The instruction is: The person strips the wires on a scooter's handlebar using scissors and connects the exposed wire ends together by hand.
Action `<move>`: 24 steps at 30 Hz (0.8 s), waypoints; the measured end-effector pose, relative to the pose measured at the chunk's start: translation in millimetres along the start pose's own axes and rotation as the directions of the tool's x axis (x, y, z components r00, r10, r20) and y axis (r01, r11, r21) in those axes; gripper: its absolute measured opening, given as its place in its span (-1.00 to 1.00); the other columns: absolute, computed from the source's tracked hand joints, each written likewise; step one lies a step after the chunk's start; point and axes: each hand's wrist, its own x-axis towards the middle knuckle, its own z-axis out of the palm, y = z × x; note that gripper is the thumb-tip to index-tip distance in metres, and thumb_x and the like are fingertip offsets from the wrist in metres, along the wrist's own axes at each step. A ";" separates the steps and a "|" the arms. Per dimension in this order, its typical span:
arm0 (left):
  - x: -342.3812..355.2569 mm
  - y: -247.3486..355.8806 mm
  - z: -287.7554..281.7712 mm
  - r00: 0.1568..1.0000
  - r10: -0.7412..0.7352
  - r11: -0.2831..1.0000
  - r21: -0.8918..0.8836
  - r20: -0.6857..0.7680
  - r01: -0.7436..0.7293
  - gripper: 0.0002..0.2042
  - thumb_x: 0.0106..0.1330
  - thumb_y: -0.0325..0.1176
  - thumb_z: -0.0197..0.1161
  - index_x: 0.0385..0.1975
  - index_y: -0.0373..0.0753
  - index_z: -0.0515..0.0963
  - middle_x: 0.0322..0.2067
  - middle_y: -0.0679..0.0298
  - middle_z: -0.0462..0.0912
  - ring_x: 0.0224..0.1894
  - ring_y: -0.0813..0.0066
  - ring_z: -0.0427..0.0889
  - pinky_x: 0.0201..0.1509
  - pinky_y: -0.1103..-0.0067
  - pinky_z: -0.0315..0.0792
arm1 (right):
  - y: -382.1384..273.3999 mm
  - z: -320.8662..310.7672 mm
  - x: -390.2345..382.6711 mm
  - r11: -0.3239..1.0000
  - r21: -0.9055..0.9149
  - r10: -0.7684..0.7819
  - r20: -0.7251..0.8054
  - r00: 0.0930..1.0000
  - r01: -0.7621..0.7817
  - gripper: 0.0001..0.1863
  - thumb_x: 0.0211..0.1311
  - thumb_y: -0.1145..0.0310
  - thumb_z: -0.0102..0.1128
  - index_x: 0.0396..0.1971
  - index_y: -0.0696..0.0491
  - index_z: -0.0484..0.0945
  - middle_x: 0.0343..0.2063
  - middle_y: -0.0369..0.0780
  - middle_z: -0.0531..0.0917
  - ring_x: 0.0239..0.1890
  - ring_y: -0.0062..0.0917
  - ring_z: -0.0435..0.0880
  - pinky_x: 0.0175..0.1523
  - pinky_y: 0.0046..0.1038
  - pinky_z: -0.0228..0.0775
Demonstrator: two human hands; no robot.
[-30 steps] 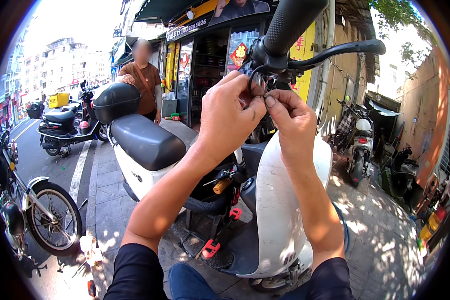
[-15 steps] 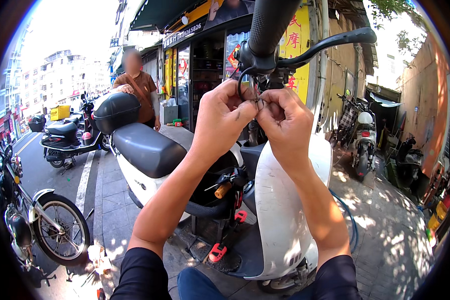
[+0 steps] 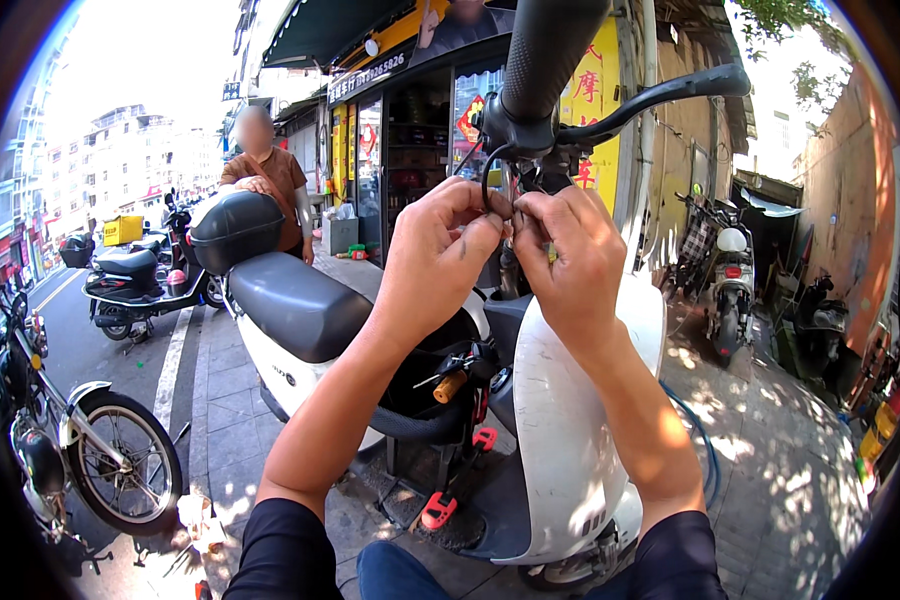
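Observation:
Just under the handlebar of a white scooter, my two hands work close together. My left hand (image 3: 445, 250) is closed, thumb and forefinger pinching a thin black wire (image 3: 486, 175) that loops down from the handlebar. Beside it, my right hand (image 3: 573, 245) is also pinched closed at its fingertips; what it holds is too small to make out. Above them are the black rubber grip (image 3: 558, 55) and a black brake lever (image 3: 660, 102). The scooter's white front panel (image 3: 570, 430) stands below my right forearm.
The scooter's black seat (image 3: 300, 305) and rear box (image 3: 235, 230) are to the left, where a person in brown (image 3: 275, 180) stands. A tan-handled tool (image 3: 450, 387) lies by the open seat bay. A motorcycle wheel (image 3: 125, 460) is near left; a blue hose (image 3: 705, 440) lies right.
Both hands have moved slightly down from the handlebar. The fingertips of my right hand have come a little apart from my left thumb, and its fingers are straighter.

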 end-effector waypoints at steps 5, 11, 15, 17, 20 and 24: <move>-0.3 1.5 -5.3 1.000 0.017 0.997 0.073 0.009 -0.018 -0.85 0.22 -0.54 0.10 -0.33 -0.49 0.56 -0.34 0.22 0.55 -0.36 0.62 0.57 -0.24 0.63 0.46 | -4.9 -4.0 0.9 0.997 -0.059 -0.052 0.051 0.997 0.055 -0.72 -0.12 0.52 0.37 -0.30 0.13 0.62 -0.45 -0.25 0.54 -0.38 -0.37 0.53 -0.35 -0.35 0.42; 0.6 -0.6 -4.9 0.986 0.162 0.958 0.232 0.034 -0.166 -0.83 0.21 -0.52 0.11 -0.31 -0.49 0.56 -0.35 0.11 0.58 -0.38 0.39 0.63 -0.22 0.51 0.56 | 0.3 -6.8 2.7 0.985 -0.129 -0.104 0.088 0.991 0.115 -0.71 -0.13 0.47 0.40 -0.30 0.11 0.63 -0.45 -0.27 0.53 -0.37 -0.39 0.52 -0.34 -0.37 0.42; 2.8 2.1 -5.7 0.986 0.162 0.955 0.242 0.048 -0.169 -0.83 0.20 -0.50 0.16 -0.31 -0.48 0.56 -0.35 0.09 0.58 -0.39 0.31 0.63 -0.22 0.52 0.55 | 2.2 -7.9 4.6 0.972 -0.162 -0.156 0.086 0.984 0.169 -0.75 -0.12 0.48 0.39 -0.33 0.10 0.64 -0.46 -0.29 0.52 -0.39 -0.41 0.52 -0.35 -0.38 0.42; 4.5 -0.2 -5.6 0.985 0.165 0.961 0.217 0.040 -0.170 -0.84 0.22 -0.46 0.19 -0.32 -0.46 0.57 -0.41 0.14 0.58 -0.41 0.44 0.61 -0.23 0.57 0.53 | 3.3 -9.5 6.4 0.977 -0.131 -0.158 0.083 0.984 0.168 -0.76 -0.11 0.49 0.38 -0.34 0.10 0.64 -0.48 -0.29 0.53 -0.40 -0.41 0.52 -0.36 -0.38 0.42; 7.3 -4.6 -9.6 0.993 -0.023 0.992 0.128 0.116 0.008 -0.84 0.31 -0.44 0.17 -0.24 -0.40 0.58 -0.32 0.32 0.60 -0.32 0.68 0.56 -0.20 0.69 0.47 | 12.5 -13.2 7.9 0.992 -0.028 -0.116 0.098 0.988 0.119 -0.80 -0.06 0.50 0.38 -0.35 0.11 0.65 -0.50 -0.28 0.55 -0.42 -0.41 0.53 -0.37 -0.40 0.41; 12.7 -13.7 -13.7 0.979 -0.064 0.989 -0.120 0.192 0.088 -0.83 0.31 -0.43 0.15 -0.21 -0.39 0.56 -0.31 0.27 0.64 -0.28 0.60 0.63 -0.14 0.64 0.53 | 6.3 -16.2 8.3 0.928 0.262 0.217 0.193 0.957 -0.264 -0.85 0.05 0.47 0.39 -0.35 0.13 0.68 -0.54 -0.24 0.57 -0.48 -0.45 0.55 -0.37 -0.47 0.38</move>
